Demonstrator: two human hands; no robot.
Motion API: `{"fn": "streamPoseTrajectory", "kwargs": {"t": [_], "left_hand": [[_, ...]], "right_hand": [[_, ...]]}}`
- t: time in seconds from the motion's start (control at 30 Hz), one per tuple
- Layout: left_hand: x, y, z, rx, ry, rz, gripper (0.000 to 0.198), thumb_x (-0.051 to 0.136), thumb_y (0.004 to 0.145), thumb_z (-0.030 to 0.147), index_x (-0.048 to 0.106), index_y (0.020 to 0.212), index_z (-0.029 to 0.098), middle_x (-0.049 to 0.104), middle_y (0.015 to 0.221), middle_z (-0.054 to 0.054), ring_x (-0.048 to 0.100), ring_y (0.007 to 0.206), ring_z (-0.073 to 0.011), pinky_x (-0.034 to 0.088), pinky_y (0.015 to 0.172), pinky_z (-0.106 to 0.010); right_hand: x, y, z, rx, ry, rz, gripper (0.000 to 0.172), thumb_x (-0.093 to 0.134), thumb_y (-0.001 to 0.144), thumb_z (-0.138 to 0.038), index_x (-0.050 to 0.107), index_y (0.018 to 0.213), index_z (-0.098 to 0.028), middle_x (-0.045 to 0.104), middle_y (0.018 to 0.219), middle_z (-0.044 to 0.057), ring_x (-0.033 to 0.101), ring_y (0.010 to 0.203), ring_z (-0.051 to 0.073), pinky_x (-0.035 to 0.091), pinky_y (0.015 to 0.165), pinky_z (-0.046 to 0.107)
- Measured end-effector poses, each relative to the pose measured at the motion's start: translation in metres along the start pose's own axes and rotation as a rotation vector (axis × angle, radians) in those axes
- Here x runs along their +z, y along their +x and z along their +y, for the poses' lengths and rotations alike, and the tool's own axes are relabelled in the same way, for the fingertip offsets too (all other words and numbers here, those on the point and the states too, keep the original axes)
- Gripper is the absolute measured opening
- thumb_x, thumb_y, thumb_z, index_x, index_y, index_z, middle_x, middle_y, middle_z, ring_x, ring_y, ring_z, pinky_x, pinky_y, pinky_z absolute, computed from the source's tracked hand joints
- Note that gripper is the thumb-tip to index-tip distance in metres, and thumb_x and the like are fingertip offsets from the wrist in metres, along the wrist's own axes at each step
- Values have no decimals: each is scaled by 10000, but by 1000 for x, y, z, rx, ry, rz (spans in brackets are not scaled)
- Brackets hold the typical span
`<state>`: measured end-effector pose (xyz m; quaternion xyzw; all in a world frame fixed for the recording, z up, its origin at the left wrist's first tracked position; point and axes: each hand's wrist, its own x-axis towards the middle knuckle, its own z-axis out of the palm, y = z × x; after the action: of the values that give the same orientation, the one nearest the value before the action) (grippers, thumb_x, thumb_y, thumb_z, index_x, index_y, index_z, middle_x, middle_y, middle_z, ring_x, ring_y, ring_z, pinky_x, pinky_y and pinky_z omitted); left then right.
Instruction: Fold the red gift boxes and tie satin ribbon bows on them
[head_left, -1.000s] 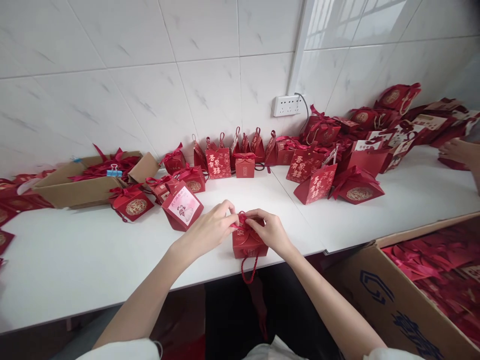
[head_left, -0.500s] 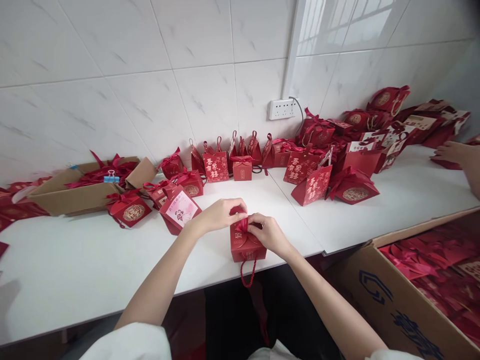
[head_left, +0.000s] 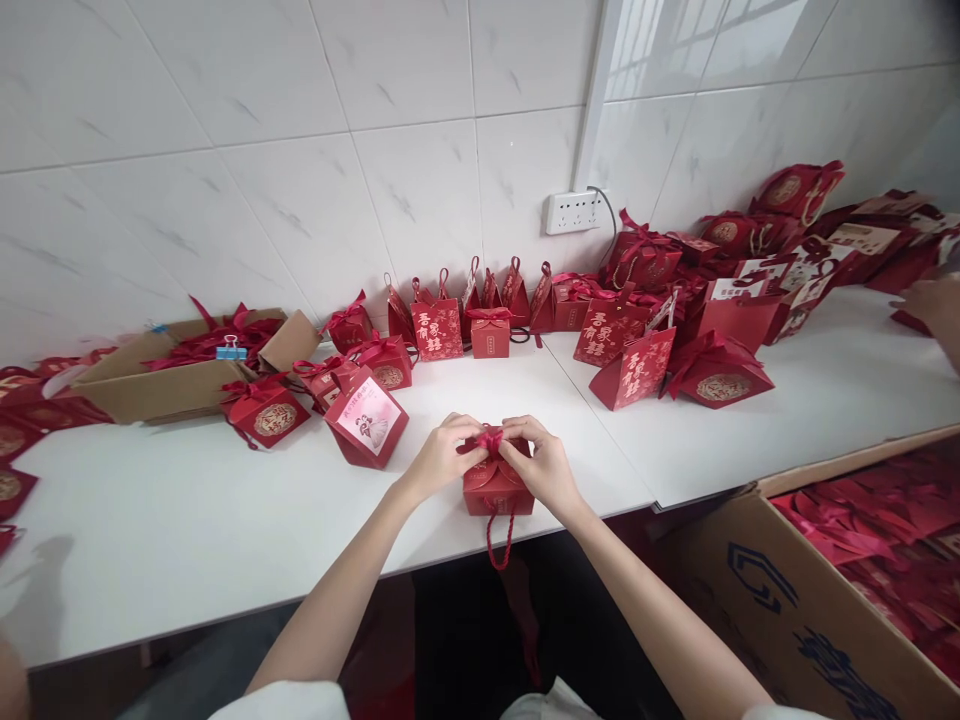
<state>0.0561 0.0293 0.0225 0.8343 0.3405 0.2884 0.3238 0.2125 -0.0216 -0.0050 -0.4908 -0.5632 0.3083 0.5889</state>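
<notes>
A red gift box [head_left: 499, 495] stands at the front edge of the white table, its twisted cord handle hanging over the edge toward me. On its top sits a red ribbon bow [head_left: 491, 443]. My left hand [head_left: 448, 455] pinches the bow's left side between thumb and fingers. From the other side, my right hand [head_left: 541, 462] pinches the right part of the same ribbon. Both sets of fingertips nearly meet at the knot and hide part of the lid. Just left of my hands is a red box with a pink picture panel [head_left: 369, 420].
Several red gift boxes [head_left: 439, 330] line the tiled wall. An open carton of red ribbons [head_left: 161, 385] is at the left, a large carton [head_left: 731, 570] at the lower right. Another person's hand [head_left: 934, 310] shows at the right edge, near piled boxes. A socket strip [head_left: 577, 212] hangs above.
My left hand has lowered from above the bow to its left side, and the ribbon now spreads between both hands. The view has shifted slightly. Part of a person appears at the lower left edge.
</notes>
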Motion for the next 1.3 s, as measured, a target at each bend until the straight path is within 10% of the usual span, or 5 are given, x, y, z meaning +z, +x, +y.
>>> {"fn": "streamPoseTrajectory", "kwargs": {"t": [0.6, 0.8, 1.3], "left_hand": [[12, -2, 5, -224, -383, -7, 265, 502, 782, 313, 626, 587, 181, 616, 983, -51, 548, 984, -205, 420, 896, -334], [14, -6, 7, -244, -381, 66, 279, 495, 786, 306, 601, 561, 180, 639, 987, -53, 570, 982, -204, 443, 893, -336], [16, -14, 16, -192, -108, 206, 382, 444, 858, 321, 544, 514, 187, 634, 927, -46, 546, 966, -207, 424, 871, -350]], "right_hand": [[-14, 6, -8, -40, -173, -228, 99, 484, 837, -202, 566, 784, -219, 622, 782, 13, 583, 785, 174, 460, 729, 320], [-17, -5, -15, -170, -349, -10, 60, 524, 840, -230, 548, 787, -215, 584, 821, 51, 545, 838, 211, 453, 769, 375], [-14, -18, -18, -272, -741, 1, 152, 518, 855, -128, 620, 756, -182, 630, 873, 77, 525, 848, 225, 374, 744, 386]]}}
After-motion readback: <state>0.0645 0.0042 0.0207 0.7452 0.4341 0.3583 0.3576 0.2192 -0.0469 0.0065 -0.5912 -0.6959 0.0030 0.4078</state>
